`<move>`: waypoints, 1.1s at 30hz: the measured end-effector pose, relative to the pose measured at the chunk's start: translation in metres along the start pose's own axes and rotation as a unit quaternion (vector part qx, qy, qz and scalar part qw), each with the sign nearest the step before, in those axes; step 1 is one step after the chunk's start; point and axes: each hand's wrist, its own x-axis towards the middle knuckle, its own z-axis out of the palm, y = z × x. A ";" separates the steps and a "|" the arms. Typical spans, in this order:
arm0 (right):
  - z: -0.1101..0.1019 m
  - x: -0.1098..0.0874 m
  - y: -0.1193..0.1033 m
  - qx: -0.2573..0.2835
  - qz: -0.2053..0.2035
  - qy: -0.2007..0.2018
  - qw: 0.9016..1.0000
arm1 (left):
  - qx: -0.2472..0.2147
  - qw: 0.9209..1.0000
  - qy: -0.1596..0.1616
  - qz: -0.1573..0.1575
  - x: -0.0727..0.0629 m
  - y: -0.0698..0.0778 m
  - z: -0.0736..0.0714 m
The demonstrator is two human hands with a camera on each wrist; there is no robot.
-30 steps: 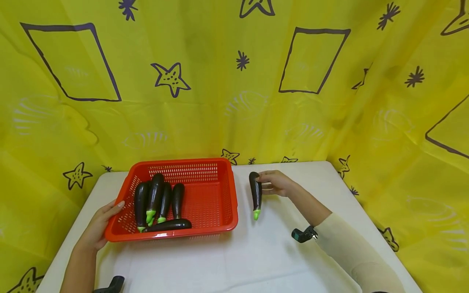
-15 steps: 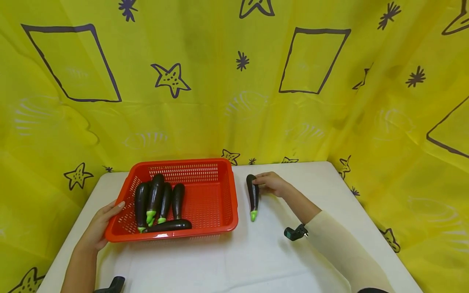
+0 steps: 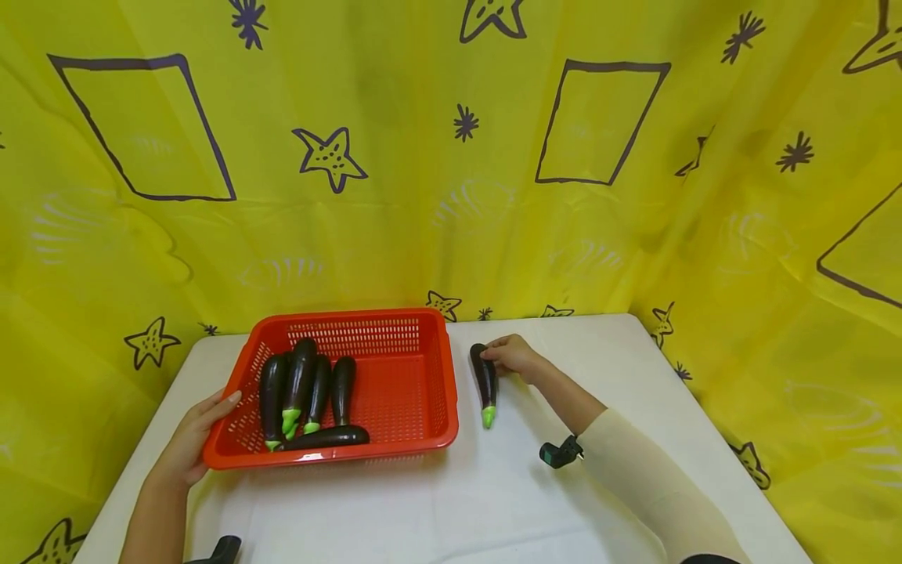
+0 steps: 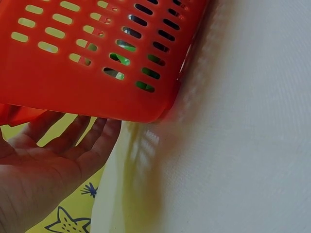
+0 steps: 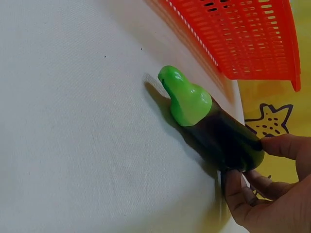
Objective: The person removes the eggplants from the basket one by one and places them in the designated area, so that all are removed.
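On the right in the head view, my right hand (image 3: 513, 356) pinches the thick dark end of an eggplant (image 3: 486, 384) between thumb and fingers. Its green stem points toward me. Up close in the right wrist view, the thumb and fingertips sit on either side of the eggplant (image 5: 228, 133), which lies at the tabletop with a shadow beside it. My left hand (image 3: 190, 439) grips the left rim of a red plastic basket (image 3: 395, 449), thumb over the rim. From the left wrist, the fingers (image 4: 99, 138) show under the basket's edge. Several eggplants (image 3: 301, 376) lie in the basket's left half.
A white-covered table (image 3: 395, 525) lies below, with yellow patterned curtain (image 3: 395, 235) behind and along both sides. The basket's right wall stands just left of the pinched eggplant. A small dark device (image 3: 561, 452) is strapped at the right wrist.
My right hand has moved slightly left with the eggplant, closer to the basket, and now pinches it. The left hand and the basket have stayed in place.
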 end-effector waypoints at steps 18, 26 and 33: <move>0.005 -0.002 -0.004 -0.048 0.006 0.010 0.999 | 0.015 1.000 0.016 -0.010 0.000 -0.001 -0.002; 0.009 0.000 -0.003 -0.060 -0.002 0.010 0.998 | 0.014 1.000 0.021 -0.013 -0.001 0.000 -0.001; 0.005 -0.002 -0.006 -0.069 0.006 0.026 0.997 | 0.013 0.999 0.026 -0.015 -0.001 0.001 0.001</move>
